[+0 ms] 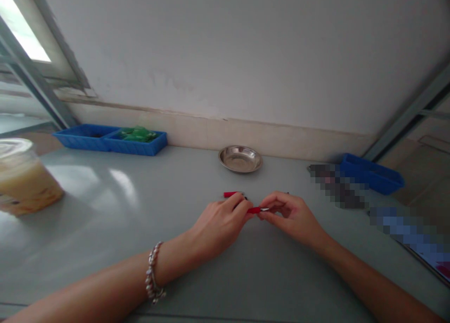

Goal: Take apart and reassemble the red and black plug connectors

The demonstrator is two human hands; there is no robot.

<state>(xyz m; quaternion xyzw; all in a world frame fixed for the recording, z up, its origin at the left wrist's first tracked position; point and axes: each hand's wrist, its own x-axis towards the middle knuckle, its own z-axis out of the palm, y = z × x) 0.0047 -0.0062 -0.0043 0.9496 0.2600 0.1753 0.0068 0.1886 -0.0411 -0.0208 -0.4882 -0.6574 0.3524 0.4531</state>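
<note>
A red piece (253, 210) with a silvery end (264, 209) is being held between the two hands, just above or on the grey table (87, 248); which of these cannot be told. Its red body is being gripped by the closed thumb and fingers of the left hand (220, 222), while the silvery end is being pinched by the closed thumb and forefinger of the right hand (293, 215), the other fingers of that hand being loosely curled. By judgement, the work on this piece is being seen partway: its parts are being kept in line and close together, but it is not yet being laid down or released. Whether the silvery end is being fully seated cannot be told, as the join is being partly hidden by fingertips. A second red piece (230, 194) is lying on the table just beyond the left hand, its right end being partly covered by the fingers; it is not visibly being gripped, so anything to be done with it seems to be waiting. Farther back, a metal dish (241, 172) is resting near the wall, well apart from the piece in hand. Green items (138, 134) are being held in one of two adjoining blue trays (135, 148) at the left, and another blue tray (372, 175) is standing at the right.
</note>
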